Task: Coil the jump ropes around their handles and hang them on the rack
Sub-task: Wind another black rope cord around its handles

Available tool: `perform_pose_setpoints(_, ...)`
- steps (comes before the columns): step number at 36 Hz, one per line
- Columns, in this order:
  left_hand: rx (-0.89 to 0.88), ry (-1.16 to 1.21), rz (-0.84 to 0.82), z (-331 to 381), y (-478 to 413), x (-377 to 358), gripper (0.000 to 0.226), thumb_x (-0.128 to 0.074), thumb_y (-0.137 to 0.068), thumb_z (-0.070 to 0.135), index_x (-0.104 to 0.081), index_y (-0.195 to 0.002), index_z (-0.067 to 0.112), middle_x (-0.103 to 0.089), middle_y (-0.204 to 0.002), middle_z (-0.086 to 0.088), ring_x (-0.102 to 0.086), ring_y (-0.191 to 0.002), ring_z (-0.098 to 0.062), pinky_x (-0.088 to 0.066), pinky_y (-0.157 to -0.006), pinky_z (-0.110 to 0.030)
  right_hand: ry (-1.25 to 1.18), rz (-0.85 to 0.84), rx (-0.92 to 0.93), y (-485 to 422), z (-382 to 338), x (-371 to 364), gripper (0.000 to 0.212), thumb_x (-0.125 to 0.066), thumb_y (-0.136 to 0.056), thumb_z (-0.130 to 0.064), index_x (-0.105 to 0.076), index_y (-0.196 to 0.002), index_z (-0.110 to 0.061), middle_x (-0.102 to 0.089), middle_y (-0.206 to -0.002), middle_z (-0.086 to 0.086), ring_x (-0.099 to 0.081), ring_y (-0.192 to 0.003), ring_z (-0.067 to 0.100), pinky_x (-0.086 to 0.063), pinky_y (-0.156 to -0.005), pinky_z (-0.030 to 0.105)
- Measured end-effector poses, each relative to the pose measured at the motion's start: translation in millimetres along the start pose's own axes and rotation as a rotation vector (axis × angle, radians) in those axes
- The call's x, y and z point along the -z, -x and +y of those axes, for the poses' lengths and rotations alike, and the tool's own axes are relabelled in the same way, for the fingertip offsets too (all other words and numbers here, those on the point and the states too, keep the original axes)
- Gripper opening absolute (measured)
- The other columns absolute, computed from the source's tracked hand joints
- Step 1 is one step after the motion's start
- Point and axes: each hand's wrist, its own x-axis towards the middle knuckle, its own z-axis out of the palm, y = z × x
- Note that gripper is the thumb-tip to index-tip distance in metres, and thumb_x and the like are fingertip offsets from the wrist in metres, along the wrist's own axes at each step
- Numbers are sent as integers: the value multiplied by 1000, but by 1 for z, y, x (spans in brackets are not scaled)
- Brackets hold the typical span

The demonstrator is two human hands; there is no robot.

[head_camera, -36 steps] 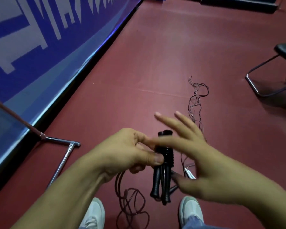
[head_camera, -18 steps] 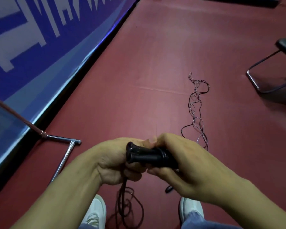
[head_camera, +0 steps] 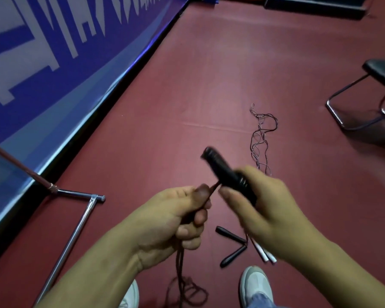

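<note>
My right hand [head_camera: 267, 207] grips a pair of black jump rope handles [head_camera: 222, 170], held together and pointing up and to the left, blurred by motion. My left hand [head_camera: 173, 221] is closed around the dark red rope [head_camera: 180, 265], which runs taut from the handles through my fist and hangs down to a loose pile by my feet. On the floor lie two more black handles [head_camera: 229, 235] and white handles [head_camera: 266, 255], with their thin ropes [head_camera: 260, 138] trailing away. The metal rack's base [head_camera: 76, 230] stands at the left.
A blue banner wall [head_camera: 53, 63] runs along the left edge of the red floor. A black chair with a metal frame [head_camera: 365, 103] stands at the right. My two white shoes [head_camera: 255, 285] are at the bottom.
The handles swung from lying level between both hands to pointing up-left in my right hand. My left hand came off the handles and now pulls the rope taut.
</note>
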Motion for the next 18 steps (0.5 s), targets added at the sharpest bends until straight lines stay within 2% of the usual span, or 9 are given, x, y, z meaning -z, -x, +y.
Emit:
perform_pose_setpoints(3, -101, -57, 52, -5, -2, -9, 27, -57, -99, 27, -60, -85, 4, -36, -56, -2, -24, -42, -11, -28, -50, -28, -150, 79, -95, -5, 8, 5, 8, -63, -96, -29, -60, -104, -28, -61, -67, -3, -49, -47, 9, -38, -46, 17)
perform_pose_setpoints(6, -149, -156, 151, -4, -7, -8, 29, -55, -100, 19, -60, -76, 3, -33, -54, -3, -25, -46, -13, -27, -50, -28, -114, 97, -159, -5, 10, 1, 7, -64, -91, -31, -59, -91, -26, -51, -59, -12, -40, -49, 7, -31, -46, 17)
perform_pose_setpoints(11, -186, -296, 193, -2, -7, -10, 36, -51, -103, 17, -61, -70, 5, -33, -51, 0, -25, -50, -14, -25, -47, -23, -106, 94, -262, -8, 7, 1, 9, -63, -84, -31, -59, -78, -24, -47, -54, -12, -38, -48, 8, -31, -46, 18)
perform_pose_setpoints(14, -224, -430, 234, -1, -7, -11, 37, -57, -96, 39, -65, -70, 14, -38, -52, 2, -31, -51, -16, -28, -53, -30, -214, 103, -340, -9, 5, 5, 12, -62, -83, -26, -60, -74, -19, -55, -57, 7, -42, -44, 16, -35, -42, 20)
perform_pose_setpoints(16, -279, -629, 295, -1, -5, -12, 32, -60, -90, 52, -66, -83, 21, -44, -51, 10, -37, -48, -10, -32, -54, -27, -335, 114, -417, -10, 4, 6, 19, -62, -84, -27, -58, -69, -15, -56, -60, 19, -42, -42, 20, -36, -38, 25)
perform_pose_setpoints(18, -349, -720, 317, 0, -3, -15, 15, -70, -89, 41, -61, -95, 31, -49, -51, 8, -40, -46, -6, -33, -50, -19, -384, 106, -457, -11, 5, 6, 20, -61, -85, -27, -57, -68, -16, -57, -55, 12, -44, -42, 19, -36, -40, 28)
